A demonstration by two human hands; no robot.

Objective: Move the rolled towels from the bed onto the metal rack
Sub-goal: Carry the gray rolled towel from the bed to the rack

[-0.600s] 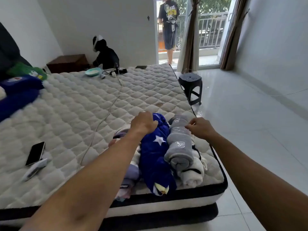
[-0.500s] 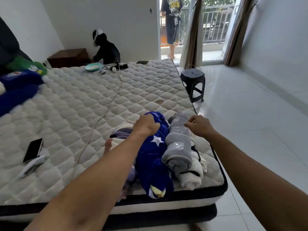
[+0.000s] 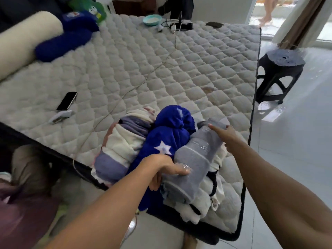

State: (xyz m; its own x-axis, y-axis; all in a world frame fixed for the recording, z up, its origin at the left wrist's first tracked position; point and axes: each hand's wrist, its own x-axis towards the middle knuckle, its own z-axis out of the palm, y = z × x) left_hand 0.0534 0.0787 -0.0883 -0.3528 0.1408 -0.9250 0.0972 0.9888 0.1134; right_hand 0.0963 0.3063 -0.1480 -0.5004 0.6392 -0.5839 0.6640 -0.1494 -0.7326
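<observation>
**Camera setup: single head view**

One wide-angle camera, worn on the head, looks forward and steeply down over the bed (image 3: 161, 69) corner. Both forearms enter from the bottom edge, close to the lens. The horizon tilts. No second view is supplied.

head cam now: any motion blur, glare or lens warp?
Head view: slightly soft overall; the rolled grey towel and both hands, left and right, stay readable. Glare on the glossy white floor. Wide-angle bending curves the quilted white mattress edges.
</observation>
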